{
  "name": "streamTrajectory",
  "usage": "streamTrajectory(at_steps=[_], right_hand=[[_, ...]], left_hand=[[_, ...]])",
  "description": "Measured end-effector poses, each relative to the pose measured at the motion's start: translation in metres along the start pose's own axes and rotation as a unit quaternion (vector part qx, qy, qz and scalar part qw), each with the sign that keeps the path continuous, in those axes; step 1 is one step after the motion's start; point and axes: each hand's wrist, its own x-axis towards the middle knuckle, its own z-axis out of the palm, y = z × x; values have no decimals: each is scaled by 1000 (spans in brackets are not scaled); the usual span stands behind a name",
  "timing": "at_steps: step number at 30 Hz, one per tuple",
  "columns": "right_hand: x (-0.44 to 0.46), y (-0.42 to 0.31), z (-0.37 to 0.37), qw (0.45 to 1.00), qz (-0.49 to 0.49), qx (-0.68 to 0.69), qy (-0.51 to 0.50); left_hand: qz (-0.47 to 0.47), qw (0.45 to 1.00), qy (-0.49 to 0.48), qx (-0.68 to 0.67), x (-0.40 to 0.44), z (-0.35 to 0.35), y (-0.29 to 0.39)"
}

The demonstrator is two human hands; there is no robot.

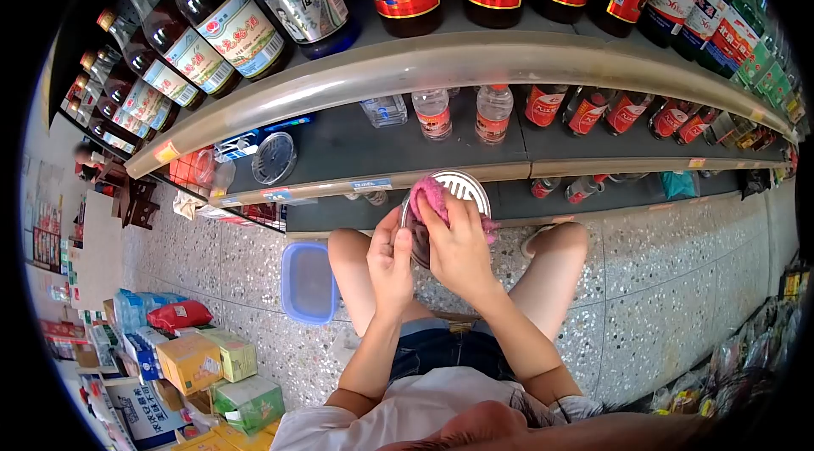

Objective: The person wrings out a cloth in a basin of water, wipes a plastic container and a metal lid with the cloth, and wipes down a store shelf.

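Round striped item (465,186) held up before lower shelf (322,218). Left hand (390,263): fingers pinching rim. Right hand (458,252): fingers pressing bunched pink cloth (430,197) to face. Brace rim firmly; wipe along stripes, light even pressure.

Disc (465,187) partly covered, blue bottle (303,8) cropped

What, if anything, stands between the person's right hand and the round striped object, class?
Only the pink cloth, bunched under the fingers of the right hand against the round striped object; nothing else visible.
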Motion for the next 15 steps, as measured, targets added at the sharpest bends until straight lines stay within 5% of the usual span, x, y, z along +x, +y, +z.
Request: streamTrajectory(at_steps=[15], right_hand=[[-23, 11, -22, 963, -122, 124, -207]], left_hand=[[0, 997, 59, -40, 14, -16, 17]])
